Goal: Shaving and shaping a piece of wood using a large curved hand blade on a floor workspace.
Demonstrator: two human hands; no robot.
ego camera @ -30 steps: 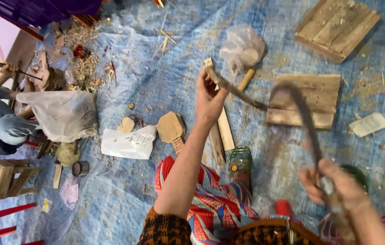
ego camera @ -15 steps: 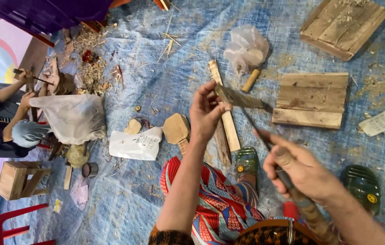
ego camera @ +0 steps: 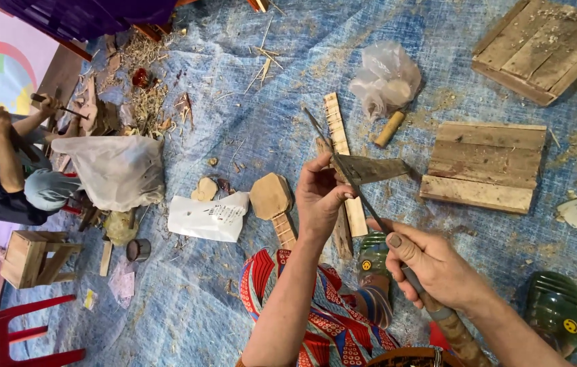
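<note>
My left hand (ego camera: 319, 197) pinches a wedge of wood (ego camera: 370, 168) mid-scene; my right (ego camera: 434, 268) grips a file (ego camera: 350, 177) across it. Wood looks light, stiff; best pinched at its thick left end.

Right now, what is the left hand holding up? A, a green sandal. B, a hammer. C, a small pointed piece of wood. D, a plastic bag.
C: the left hand pinches a small pointed piece of wood above the blue tarp, while the right hand lays a thin blade across it.
</note>
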